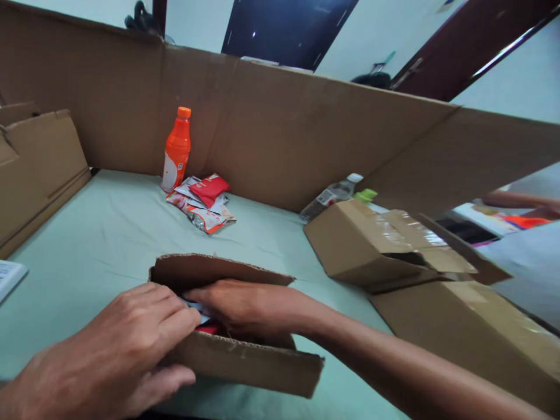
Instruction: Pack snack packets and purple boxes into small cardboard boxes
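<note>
In front of me is a small open cardboard box point(245, 361) with its two long flaps standing up. My left hand point(131, 341) grips its left side, the fingers over the edge and the thumb against the near flap. My right hand point(238, 306) reaches down inside the box, and most of its fingers are hidden there. Between the hands, a red packet point(209, 328) and something whitish-blue show in the box. What the right hand holds, if anything, cannot be seen.
An orange bottle point(177, 149) stands at the back beside a pile of packets point(203, 201). Cardboard boxes point(359, 245) and a clear bottle point(332, 195) are at the right. Another carton point(44, 169) stands left. A tall cardboard wall point(280, 128) bounds the green cloth point(118, 221). A person's arm point(520, 199) shows far right.
</note>
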Action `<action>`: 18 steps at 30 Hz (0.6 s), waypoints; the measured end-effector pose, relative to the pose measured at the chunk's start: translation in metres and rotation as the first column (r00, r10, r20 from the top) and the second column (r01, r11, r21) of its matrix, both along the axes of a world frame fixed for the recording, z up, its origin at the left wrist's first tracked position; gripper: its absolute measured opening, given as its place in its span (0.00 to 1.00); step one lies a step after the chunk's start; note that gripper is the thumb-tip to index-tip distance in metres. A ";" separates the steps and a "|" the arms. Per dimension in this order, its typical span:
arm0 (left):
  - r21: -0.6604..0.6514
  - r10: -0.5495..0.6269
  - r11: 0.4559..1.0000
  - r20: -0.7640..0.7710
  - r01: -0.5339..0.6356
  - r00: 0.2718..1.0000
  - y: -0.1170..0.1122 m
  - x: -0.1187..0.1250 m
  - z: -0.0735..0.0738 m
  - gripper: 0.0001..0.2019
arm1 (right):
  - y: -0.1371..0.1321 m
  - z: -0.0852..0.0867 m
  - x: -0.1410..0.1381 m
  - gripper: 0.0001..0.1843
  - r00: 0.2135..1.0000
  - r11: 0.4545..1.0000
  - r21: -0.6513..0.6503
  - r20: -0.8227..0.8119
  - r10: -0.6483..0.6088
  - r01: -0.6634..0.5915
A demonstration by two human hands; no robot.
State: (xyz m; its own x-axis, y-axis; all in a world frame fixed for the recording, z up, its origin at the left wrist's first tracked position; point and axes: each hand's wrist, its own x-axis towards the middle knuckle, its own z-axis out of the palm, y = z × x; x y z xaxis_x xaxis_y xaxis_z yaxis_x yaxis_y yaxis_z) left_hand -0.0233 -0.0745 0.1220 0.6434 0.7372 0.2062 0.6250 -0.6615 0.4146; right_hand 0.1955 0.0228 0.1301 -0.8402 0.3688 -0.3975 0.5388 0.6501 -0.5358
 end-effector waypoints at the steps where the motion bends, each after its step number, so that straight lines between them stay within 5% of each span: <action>1: 0.065 0.006 0.998 0.056 -0.009 0.998 -0.002 -0.004 -0.002 0.19 | -0.006 0.007 0.012 0.21 0.999 1.000 0.022 -0.042 -0.019 0.020; 4: 0.148 0.053 0.986 0.190 -0.082 0.980 -0.012 -0.019 -0.013 0.21 | -0.025 0.021 0.054 0.22 0.931 0.942 0.203 -0.308 -0.197 0.266; 7: 0.094 0.177 0.974 0.263 -0.207 0.948 -0.025 -0.027 -0.033 0.22 | -0.038 0.020 0.084 0.15 0.775 0.752 0.367 -0.560 -0.292 0.548; 10: 0.070 0.272 0.947 0.346 -0.314 0.898 -0.037 -0.027 -0.054 0.24 | -0.040 0.008 0.092 0.14 0.713 0.622 0.441 -0.638 -0.290 0.647; 13: 0.048 0.346 0.918 0.391 -0.394 0.853 -0.039 -0.019 -0.062 0.21 | -0.035 -0.003 0.090 0.16 0.720 0.628 0.438 -0.626 -0.299 0.643; 18: 0.142 0.425 0.868 0.283 -0.476 0.860 -0.024 -0.007 -0.055 0.19 | -0.025 -0.012 0.092 0.12 0.734 0.736 0.356 -0.623 -0.273 0.575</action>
